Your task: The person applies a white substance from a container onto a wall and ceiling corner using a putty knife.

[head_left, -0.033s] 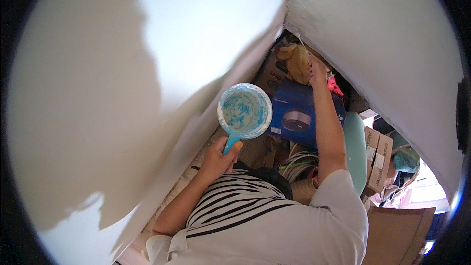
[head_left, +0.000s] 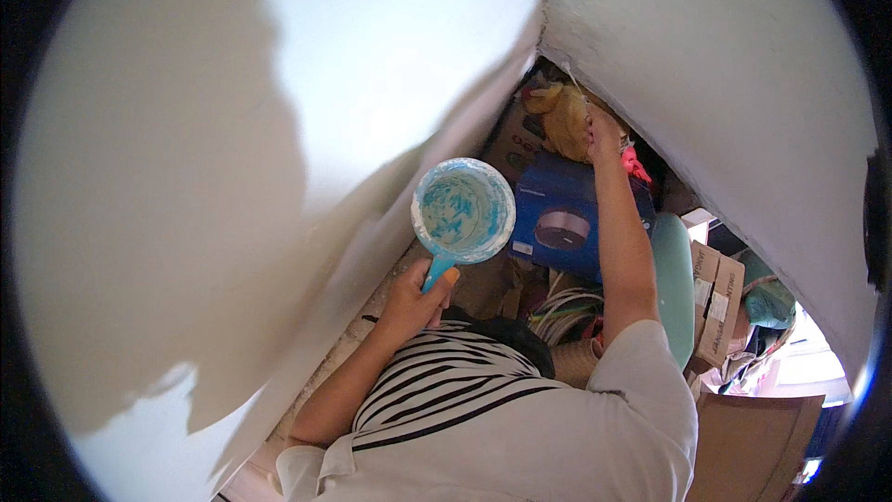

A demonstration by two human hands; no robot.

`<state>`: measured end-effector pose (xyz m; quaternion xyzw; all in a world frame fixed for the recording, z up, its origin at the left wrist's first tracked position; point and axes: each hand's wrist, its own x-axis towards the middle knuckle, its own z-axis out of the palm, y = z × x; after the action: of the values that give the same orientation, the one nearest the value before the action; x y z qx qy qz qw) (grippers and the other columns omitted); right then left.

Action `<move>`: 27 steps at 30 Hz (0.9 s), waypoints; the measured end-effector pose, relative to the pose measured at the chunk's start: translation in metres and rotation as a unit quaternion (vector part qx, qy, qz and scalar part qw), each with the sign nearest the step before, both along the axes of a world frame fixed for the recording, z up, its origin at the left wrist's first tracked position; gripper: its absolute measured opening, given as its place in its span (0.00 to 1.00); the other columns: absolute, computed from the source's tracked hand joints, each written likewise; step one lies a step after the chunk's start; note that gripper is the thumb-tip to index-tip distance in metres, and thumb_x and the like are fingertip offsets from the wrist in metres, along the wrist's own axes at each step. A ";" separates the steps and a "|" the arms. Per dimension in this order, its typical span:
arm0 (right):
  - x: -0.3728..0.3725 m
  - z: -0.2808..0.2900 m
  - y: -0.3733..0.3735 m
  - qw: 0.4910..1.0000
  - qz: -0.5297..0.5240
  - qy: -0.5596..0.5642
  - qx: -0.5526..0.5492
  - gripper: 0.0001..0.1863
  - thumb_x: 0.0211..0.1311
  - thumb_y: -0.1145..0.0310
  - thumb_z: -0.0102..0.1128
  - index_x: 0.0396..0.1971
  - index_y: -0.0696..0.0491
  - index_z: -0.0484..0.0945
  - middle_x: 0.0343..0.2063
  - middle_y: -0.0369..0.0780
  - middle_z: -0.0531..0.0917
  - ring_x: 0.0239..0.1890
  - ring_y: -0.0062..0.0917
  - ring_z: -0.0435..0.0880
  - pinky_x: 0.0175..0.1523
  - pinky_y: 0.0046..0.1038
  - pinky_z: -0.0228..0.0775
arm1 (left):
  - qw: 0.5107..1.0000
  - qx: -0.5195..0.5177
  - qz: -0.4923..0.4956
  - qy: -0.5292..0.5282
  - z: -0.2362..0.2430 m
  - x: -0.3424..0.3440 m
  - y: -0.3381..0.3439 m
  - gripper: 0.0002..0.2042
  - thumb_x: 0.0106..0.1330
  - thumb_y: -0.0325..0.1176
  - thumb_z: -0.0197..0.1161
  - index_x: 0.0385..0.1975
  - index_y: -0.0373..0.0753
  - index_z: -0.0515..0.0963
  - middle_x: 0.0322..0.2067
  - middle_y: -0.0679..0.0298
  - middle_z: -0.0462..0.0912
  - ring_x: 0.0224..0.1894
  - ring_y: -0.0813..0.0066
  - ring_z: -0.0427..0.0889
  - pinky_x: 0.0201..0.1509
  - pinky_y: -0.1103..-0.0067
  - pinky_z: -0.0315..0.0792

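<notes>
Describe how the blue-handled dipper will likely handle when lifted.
The dipper is probably stiff, since its mouth looks evenly round. It seems fairly light, as only smeared residue shows inside. Its handle juts from one side, so the cup may dip when held there.

Dipper [head_left: 463, 209] left of box [head_left: 556, 197]

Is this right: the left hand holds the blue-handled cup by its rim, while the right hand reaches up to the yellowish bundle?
Not quite: the head view shows the left hand gripping the blue-handled cup by its handle, not its rim. The right hand does reach up to the yellowish bundle.
</notes>
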<state>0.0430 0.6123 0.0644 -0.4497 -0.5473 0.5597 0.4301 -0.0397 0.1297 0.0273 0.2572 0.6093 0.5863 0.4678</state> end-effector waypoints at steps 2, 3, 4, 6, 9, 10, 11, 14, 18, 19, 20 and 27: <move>-0.001 0.004 0.016 0.999 0.032 0.001 0.005 0.09 0.56 0.64 0.65 0.30 0.48 0.72 0.18 0.30 0.69 0.12 0.16 0.62 0.15 0.19 0.52 | 1.000 0.001 0.000 -0.007 -0.003 0.001 0.003 0.15 0.70 0.45 0.57 0.35 0.37 0.72 0.18 0.68 0.73 0.13 0.82 0.69 0.16 0.82 0.63; -0.009 0.008 0.010 1.000 0.023 0.002 0.008 0.09 0.56 0.65 0.64 0.30 0.48 0.72 0.17 0.31 0.69 0.12 0.16 0.62 0.14 0.19 0.51 | 1.000 -0.001 0.004 -0.012 -0.004 0.002 0.003 0.15 0.70 0.44 0.57 0.35 0.37 0.72 0.18 0.68 0.73 0.12 0.82 0.69 0.16 0.82 0.63; -0.018 0.015 0.004 1.000 0.015 0.003 0.012 0.09 0.56 0.66 0.64 0.30 0.48 0.71 0.17 0.31 0.68 0.12 0.16 0.62 0.14 0.19 0.50 | 1.000 -0.003 0.010 -0.015 -0.004 0.002 0.002 0.15 0.70 0.44 0.57 0.35 0.37 0.71 0.18 0.68 0.73 0.12 0.82 0.69 0.16 0.82 0.63; -0.020 0.018 0.010 1.000 -0.006 0.004 0.019 0.09 0.56 0.68 0.63 0.32 0.49 0.71 0.16 0.31 0.68 0.12 0.16 0.62 0.14 0.19 0.50 | 1.000 0.000 0.010 -0.021 -0.003 0.003 0.004 0.15 0.70 0.44 0.57 0.34 0.37 0.71 0.18 0.68 0.73 0.12 0.82 0.69 0.15 0.82 0.63; -0.017 0.006 0.043 0.999 -0.022 0.015 0.042 0.09 0.56 0.69 0.62 0.32 0.49 0.70 0.15 0.32 0.67 0.12 0.16 0.63 0.13 0.19 0.50 | 1.000 -0.018 0.005 -0.009 0.005 0.003 0.006 0.15 0.70 0.45 0.57 0.33 0.37 0.71 0.18 0.68 0.73 0.12 0.83 0.69 0.16 0.82 0.63; -0.015 0.003 0.050 0.997 -0.023 0.026 0.066 0.09 0.56 0.69 0.62 0.32 0.50 0.71 0.15 0.32 0.67 0.12 0.16 0.63 0.13 0.19 0.50 | 1.000 -0.012 0.005 -0.009 0.003 0.003 0.007 0.15 0.70 0.45 0.57 0.33 0.37 0.71 0.18 0.68 0.73 0.12 0.83 0.69 0.16 0.82 0.63; -0.019 0.003 0.049 0.995 -0.018 0.037 0.088 0.08 0.56 0.69 0.62 0.32 0.50 0.71 0.15 0.32 0.68 0.12 0.17 0.63 0.14 0.20 0.51 | 1.000 -0.007 0.008 -0.008 -0.002 0.003 0.007 0.16 0.70 0.45 0.57 0.33 0.36 0.72 0.18 0.68 0.73 0.12 0.83 0.69 0.16 0.82 0.63; -0.014 0.015 0.048 0.997 0.039 0.034 0.051 0.08 0.55 0.70 0.63 0.29 0.52 0.71 0.16 0.33 0.69 0.12 0.17 0.63 0.14 0.20 0.51 | 1.000 -0.005 0.014 -0.006 -0.006 0.003 0.007 0.16 0.70 0.45 0.58 0.33 0.37 0.72 0.17 0.68 0.73 0.13 0.83 0.69 0.16 0.82 0.63; -0.021 0.021 0.047 0.995 -0.062 -0.019 0.081 0.09 0.54 0.70 0.65 0.25 0.53 0.72 0.16 0.33 0.70 0.13 0.16 0.64 0.14 0.20 0.50 | 1.000 0.005 0.012 0.002 -0.012 0.003 0.008 0.15 0.70 0.45 0.58 0.33 0.37 0.72 0.18 0.68 0.73 0.13 0.82 0.70 0.16 0.82 0.63; -0.017 0.020 0.048 0.993 -0.073 -0.022 0.086 0.09 0.53 0.70 0.65 0.24 0.53 0.72 0.16 0.33 0.70 0.13 0.16 0.65 0.14 0.20 0.50 | 1.000 0.008 0.008 0.000 -0.012 0.002 0.008 0.15 0.70 0.45 0.58 0.34 0.37 0.72 0.18 0.68 0.73 0.13 0.82 0.70 0.16 0.82 0.63; -0.020 0.021 0.044 0.993 -0.078 -0.025 0.090 0.09 0.53 0.71 0.65 0.24 0.53 0.72 0.16 0.33 0.70 0.14 0.16 0.65 0.14 0.20 0.50 | 1.000 0.009 0.009 -0.003 -0.012 0.002 0.007 0.15 0.70 0.45 0.58 0.34 0.37 0.72 0.18 0.68 0.73 0.13 0.82 0.70 0.16 0.82 0.63; 0.000 0.001 0.055 0.986 -0.031 -0.068 0.149 0.08 0.57 0.66 0.63 0.27 0.53 0.74 0.17 0.31 0.70 0.14 0.16 0.65 0.16 0.20 0.54 | 1.000 -0.010 0.002 -0.016 0.003 0.002 0.005 0.15 0.69 0.45 0.59 0.35 0.37 0.72 0.18 0.68 0.74 0.13 0.82 0.70 0.16 0.81 0.63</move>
<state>0.0435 0.6678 0.0651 -0.4343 -0.6382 0.4266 0.4713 -0.0381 0.1351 0.0304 0.2420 0.6081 0.5850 0.4790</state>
